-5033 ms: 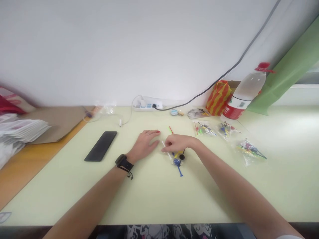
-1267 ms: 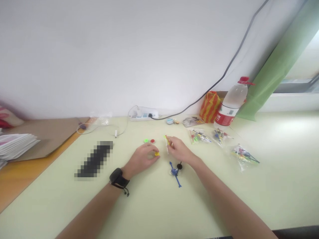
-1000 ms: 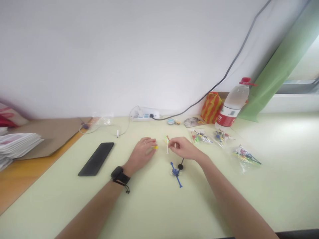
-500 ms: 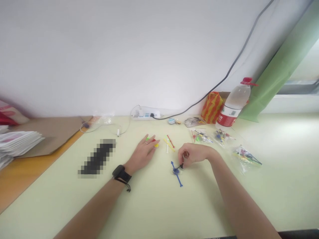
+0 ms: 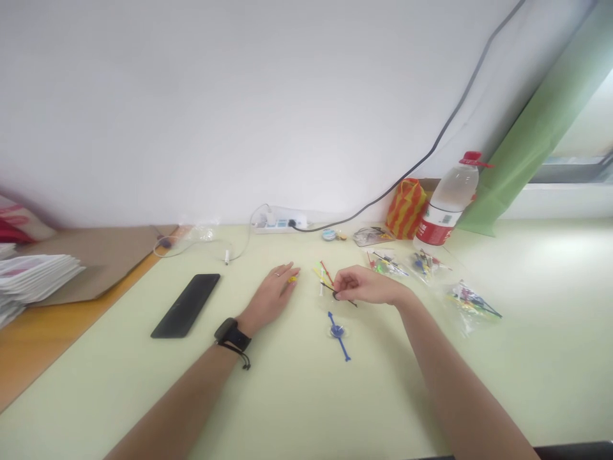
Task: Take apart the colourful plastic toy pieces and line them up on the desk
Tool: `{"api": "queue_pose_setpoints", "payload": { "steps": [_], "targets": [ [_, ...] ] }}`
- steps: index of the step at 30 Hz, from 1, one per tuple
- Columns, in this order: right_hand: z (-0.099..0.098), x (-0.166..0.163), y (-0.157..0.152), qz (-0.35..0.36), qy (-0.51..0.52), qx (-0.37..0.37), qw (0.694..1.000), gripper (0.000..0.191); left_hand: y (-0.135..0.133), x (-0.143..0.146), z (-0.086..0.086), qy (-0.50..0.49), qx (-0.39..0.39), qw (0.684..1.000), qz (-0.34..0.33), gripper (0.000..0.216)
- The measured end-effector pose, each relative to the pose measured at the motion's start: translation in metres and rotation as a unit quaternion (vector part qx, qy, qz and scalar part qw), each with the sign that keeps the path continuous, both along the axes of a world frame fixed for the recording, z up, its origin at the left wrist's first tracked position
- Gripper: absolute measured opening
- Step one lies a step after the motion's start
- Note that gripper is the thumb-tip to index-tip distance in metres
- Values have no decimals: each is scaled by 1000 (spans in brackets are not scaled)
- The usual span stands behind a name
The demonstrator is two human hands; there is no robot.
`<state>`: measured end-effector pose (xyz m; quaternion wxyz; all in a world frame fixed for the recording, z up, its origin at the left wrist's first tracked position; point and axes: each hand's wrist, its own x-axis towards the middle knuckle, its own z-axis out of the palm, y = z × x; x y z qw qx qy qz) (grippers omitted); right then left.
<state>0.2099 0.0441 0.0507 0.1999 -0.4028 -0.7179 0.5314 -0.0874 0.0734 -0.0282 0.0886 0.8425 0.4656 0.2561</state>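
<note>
Slim black stick (image 5: pixel 328 287), dark disc (image 5: pixel 336 296) (partly hidden).

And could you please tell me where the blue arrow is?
In the head view, the blue arrow lies slightly right of centre, just below the right hand.

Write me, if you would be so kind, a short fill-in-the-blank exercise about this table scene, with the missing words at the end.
1. The right hand holds a thin plastic stick with a small round disc, coloured ____.
2. The arrow-shaped plastic piece lying nearest the person's body is coloured ____.
3. The black-strapped watch is worn on the person's ____ wrist.
4. The cap on the tall clear plastic bottle is coloured ____.

Missing words: black; blue; left; red.
</note>
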Motion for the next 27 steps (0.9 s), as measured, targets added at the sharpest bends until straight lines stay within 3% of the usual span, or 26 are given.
{"api": "queue_pose_setpoints", "payload": {
  "steps": [7, 16, 19, 22, 27],
  "targets": [
    [-12, -23, 0, -48, 25, -29, 998, 10, -3, -3, -2, 35, -9, 999, -14, 56],
    [-15, -32, -2, -60, 70, -16, 996, 13, -7, 1, 0, 62, -21, 998, -12, 57],
    [-16, -32, -1, -73, 86, -8, 994, 12, -11, 4, 9, 39, -33, 999, 9, 58],
    [-17, -37, -1, -96, 107, -2, 990, 10, -19, 9, 25, -47, 6, 999, 15, 50],
    [-21, -57, -5, -101, 188, -30, 976, 12, -38, 21, 48, -127, 24, 986, -107, 30]
  ]
}}
